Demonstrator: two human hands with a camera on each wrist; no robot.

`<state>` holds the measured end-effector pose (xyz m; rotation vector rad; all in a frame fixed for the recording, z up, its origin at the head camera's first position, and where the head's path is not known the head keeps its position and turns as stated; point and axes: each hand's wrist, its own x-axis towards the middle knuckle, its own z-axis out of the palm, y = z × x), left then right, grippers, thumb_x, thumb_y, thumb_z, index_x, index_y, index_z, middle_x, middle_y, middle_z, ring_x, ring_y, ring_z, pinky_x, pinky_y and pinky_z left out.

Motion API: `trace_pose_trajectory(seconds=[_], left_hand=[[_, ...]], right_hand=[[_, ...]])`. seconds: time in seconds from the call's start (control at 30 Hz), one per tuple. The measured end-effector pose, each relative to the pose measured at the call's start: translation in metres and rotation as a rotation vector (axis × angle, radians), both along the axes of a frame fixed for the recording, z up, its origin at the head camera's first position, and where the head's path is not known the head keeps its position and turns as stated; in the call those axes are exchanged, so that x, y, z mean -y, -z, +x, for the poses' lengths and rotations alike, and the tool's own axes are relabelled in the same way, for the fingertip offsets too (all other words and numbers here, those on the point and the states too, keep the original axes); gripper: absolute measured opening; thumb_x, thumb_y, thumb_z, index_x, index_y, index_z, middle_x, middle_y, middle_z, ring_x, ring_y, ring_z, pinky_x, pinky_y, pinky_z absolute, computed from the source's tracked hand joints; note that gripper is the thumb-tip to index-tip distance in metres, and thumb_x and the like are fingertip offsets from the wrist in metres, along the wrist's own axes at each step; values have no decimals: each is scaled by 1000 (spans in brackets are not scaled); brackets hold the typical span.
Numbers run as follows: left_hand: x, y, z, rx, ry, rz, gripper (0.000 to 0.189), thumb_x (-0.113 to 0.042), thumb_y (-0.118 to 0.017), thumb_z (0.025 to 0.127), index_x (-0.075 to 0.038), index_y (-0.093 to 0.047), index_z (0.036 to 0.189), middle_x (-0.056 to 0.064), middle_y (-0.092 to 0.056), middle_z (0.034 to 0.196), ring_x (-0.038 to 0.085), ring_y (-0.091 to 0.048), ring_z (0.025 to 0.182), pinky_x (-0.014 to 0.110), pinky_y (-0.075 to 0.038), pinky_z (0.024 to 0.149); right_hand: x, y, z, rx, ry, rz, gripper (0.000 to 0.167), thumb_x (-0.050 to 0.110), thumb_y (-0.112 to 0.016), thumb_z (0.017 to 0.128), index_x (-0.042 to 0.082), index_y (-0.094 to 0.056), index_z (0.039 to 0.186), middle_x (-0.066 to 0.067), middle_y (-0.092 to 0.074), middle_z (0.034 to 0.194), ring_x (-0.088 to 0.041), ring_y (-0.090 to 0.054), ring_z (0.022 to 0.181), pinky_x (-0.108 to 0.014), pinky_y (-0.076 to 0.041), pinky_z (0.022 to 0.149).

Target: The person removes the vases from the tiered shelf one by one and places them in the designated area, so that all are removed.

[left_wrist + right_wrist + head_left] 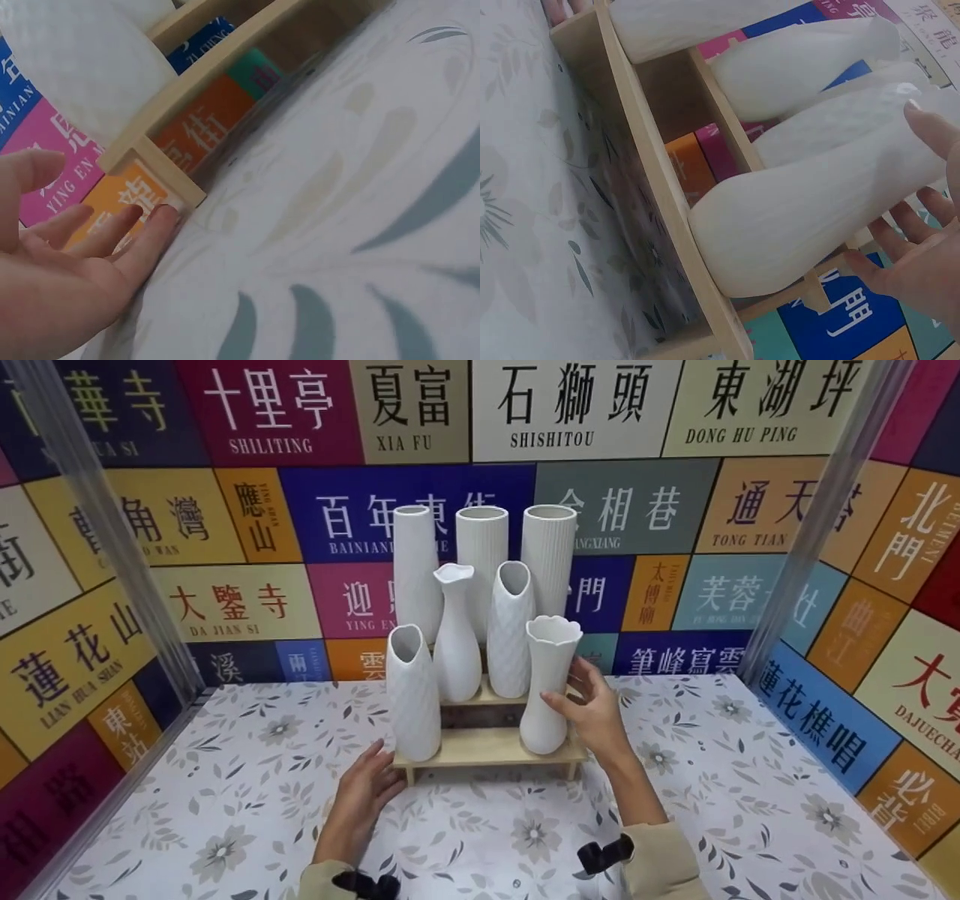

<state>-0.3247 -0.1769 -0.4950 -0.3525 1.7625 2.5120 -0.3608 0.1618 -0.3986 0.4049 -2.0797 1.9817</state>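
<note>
A tiered wooden stand [480,744] carries white vases on its steps. On the right of its lowest step stands a vase with a scalloped rim [546,690], upright. My right hand [596,712] holds this vase from the right, thumb on its front and fingers on the far side. In the right wrist view the same vase [802,217] has its base on the step. My left hand [364,795] is at the stand's front left corner, fingers extended. The left wrist view shows its fingertips by the stand's leg [169,172], below a textured vase [90,67] with a slanted mouth.
On the middle step are a flared-neck vase [458,645] and a slant-mouthed vase [512,637]. Three tall cylindrical vases, one of them ribbed [551,555], stand at the back. A floral cloth [262,810] lies under the stand; panels with lettering [570,412] surround it.
</note>
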Motion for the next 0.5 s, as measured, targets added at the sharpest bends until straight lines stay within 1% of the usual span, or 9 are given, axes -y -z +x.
trace_pose_trajectory(seconds=[0.07,0.1,0.27,0.37,0.43,0.5], left_hand=[[-2,0,1,-4,2,-7,57,-24,-49,106,-11,-30,158,27,-41,155,37,-48,140,49,-45,115],[-3,0,2,-16,11,-17,56,-24,-49,106,-10,-31,157,27,-40,155,37,-48,139,49,-45,115],[-6,3,5,-113,25,-89,52,-22,-48,106,-7,-36,155,27,-43,153,29,-55,131,42,-48,112],[-6,5,6,-145,20,-111,53,-22,-50,106,-5,-37,154,27,-47,150,25,-59,126,38,-52,108],[-6,6,6,-150,20,-115,53,-21,-50,106,-5,-36,154,27,-47,149,26,-58,127,38,-52,108],[-6,6,6,-149,21,-126,53,-20,-49,106,-4,-35,155,28,-46,150,30,-56,131,39,-51,109]], right_hand=[[2,0,1,13,1,10,79,12,-76,89,7,-31,154,-16,-41,156,-32,-40,145,-50,-36,122],[2,0,1,17,1,11,79,12,-75,90,7,-31,155,-16,-40,157,-33,-39,146,-50,-35,122],[7,1,-2,26,29,14,76,17,-75,91,8,-33,154,-16,-40,158,-33,-40,146,-51,-36,122],[11,5,-4,24,53,20,74,19,-75,91,7,-35,152,-18,-41,157,-34,-40,145,-52,-36,121],[14,7,-6,23,75,32,71,20,-75,91,6,-38,150,-18,-44,155,-34,-43,144,-52,-38,120],[16,9,-7,13,92,34,68,19,-76,90,4,-41,147,-20,-48,151,-35,-46,142,-52,-40,118]])
